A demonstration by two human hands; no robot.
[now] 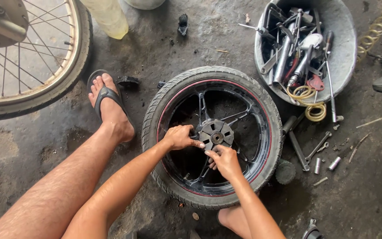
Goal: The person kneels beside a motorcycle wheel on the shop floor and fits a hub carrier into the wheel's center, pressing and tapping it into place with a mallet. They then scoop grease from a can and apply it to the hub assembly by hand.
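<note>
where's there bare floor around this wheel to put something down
Bare concrete lies above the wheel, between the yellow container and the tool basin. Another patch sits lower right, below the loose wrenches and sockets. Lower left, under the sandalled foot, is open too. Right of the wheel is crowded; both hands work at the hub.

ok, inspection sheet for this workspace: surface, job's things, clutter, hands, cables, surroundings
surface: stained, gritty concrete floor.
job's things: black cast wheel with tyre lying flat; round slotted hub piece at its centre.
clutter: wrenches and sockets loose right of the wheel; grey basin packed with tools.
hands: left hand and right hand both touch the hub piece's edge.
cables: coiled yellowish hose hanging over the basin rim.
surroundings: spoked wheel top left; sandalled foot beside the tyre.
</note>
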